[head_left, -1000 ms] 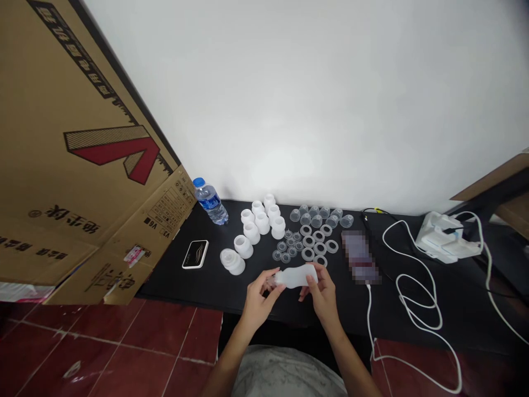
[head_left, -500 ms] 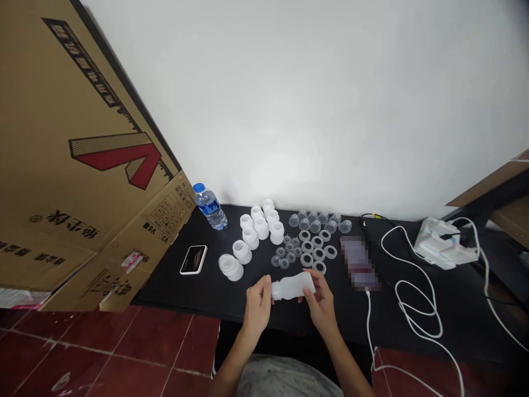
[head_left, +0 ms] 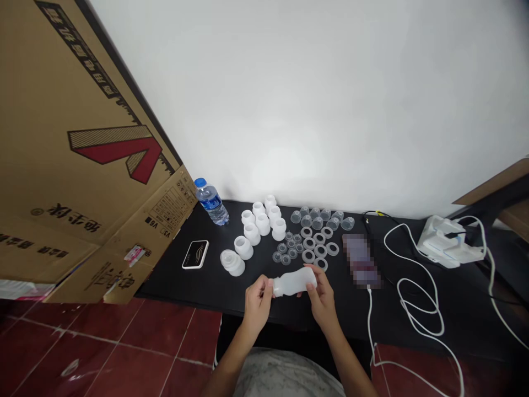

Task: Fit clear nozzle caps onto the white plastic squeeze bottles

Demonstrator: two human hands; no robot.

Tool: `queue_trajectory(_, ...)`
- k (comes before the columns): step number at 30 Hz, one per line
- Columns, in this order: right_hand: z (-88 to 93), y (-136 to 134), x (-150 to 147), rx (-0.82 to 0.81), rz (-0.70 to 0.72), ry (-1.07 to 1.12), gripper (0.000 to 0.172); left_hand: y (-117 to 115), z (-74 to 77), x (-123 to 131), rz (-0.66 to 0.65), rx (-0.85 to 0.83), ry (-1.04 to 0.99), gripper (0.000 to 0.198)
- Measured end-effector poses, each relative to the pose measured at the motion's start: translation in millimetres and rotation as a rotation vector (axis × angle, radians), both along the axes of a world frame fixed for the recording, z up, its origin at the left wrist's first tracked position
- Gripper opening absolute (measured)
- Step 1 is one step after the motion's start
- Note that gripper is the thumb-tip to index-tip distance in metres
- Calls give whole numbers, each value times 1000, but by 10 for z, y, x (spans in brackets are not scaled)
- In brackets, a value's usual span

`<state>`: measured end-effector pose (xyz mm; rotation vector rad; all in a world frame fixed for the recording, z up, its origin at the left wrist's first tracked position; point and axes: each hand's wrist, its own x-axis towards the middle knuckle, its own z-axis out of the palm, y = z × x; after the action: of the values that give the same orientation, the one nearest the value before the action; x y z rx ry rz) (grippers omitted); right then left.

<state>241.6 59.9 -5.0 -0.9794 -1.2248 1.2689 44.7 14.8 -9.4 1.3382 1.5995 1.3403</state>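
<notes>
My hands hold a translucent white plastic bottle [head_left: 295, 282] on its side, low over the black table [head_left: 173, 286]. My left hand [head_left: 257, 306] pinches its narrow neck end, and my right hand [head_left: 323, 301] grips the wider end. Behind them stand several white plastic collars [head_left: 262, 224]. Further right lie several small clear cups [head_left: 317, 223], grey-white rings [head_left: 308, 256] and small clear caps [head_left: 291, 253]. The right hand is nearest the rings, but it does not touch them.
A large cardboard sheet [head_left: 82, 165] leans at left, by a water bottle [head_left: 212, 202]. A black-and-white device [head_left: 195, 254] lies on the table. A blurred phone [head_left: 359, 259] is cabled to a white adapter [head_left: 448, 242]. Red floor tiles [head_left: 157, 336] lie below the table edge.
The bottle has tilted a little, its wider end now higher than its neck. The hands have shifted slightly, and the view has swayed a little.
</notes>
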Motion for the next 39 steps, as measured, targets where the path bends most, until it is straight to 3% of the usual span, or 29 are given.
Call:
queue_trajectory(10,5,-12,8,38,-47,20,45,21,-23,19,-81,-9,-16,62)
queue_trajectory(18,36,30,-3,18,-78,8,43,14,7,27,-80,42,24,43)
queue_trajectory(28,-34,58,33,-118,-93,21,50,-82,-47,60,-124,216,222,27)
queue_trajectory(35,12,38,23,-58,-120,24,47,-23,55,40,-98,67,47,32)
queue_trajectory(39,53,26,17,-25,-124,4,46,-7,22,34,-73,45,5,34)
